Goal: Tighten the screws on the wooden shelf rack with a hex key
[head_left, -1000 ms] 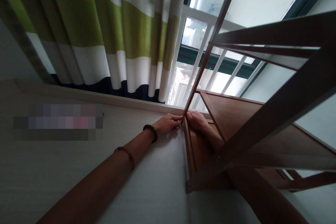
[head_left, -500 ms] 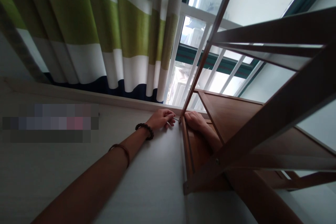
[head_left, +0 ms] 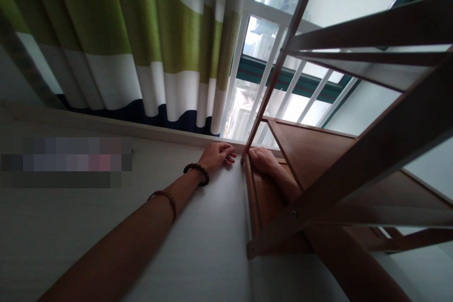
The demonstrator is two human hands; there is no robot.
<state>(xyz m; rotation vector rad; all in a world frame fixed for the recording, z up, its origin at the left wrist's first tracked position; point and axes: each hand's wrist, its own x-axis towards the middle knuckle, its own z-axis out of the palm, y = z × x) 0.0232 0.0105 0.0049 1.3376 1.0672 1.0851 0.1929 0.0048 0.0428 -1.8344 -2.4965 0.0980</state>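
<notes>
My left hand (head_left: 216, 155), with two bracelets on its arm, pinches a thin metal rod that looks like a hex key (head_left: 238, 153). The rod's far end meets the bottom of a brown wooden shelf rack's far leg (head_left: 244, 155). Inside the rack, my right hand (head_left: 262, 158) lies curled against that same leg, just across from the left hand. Its fingertips are partly hidden behind the wood. The rack's lowest board (head_left: 267, 198) is under my right wrist, and a slanting near leg (head_left: 354, 170) covers part of that forearm.
A white, green and navy curtain (head_left: 180, 42) hangs at the back left. White railing bars (head_left: 297, 82) stand before the window behind the rack. Low on the wall runs a pale ledge (head_left: 106, 125). A blurred-out patch (head_left: 67, 155) lies on the pale floor at left.
The view has shifted slightly, so most things sit a little higher in the picture. My left hand's fingers have turned a little around the hex key; my right hand stays at the leg.
</notes>
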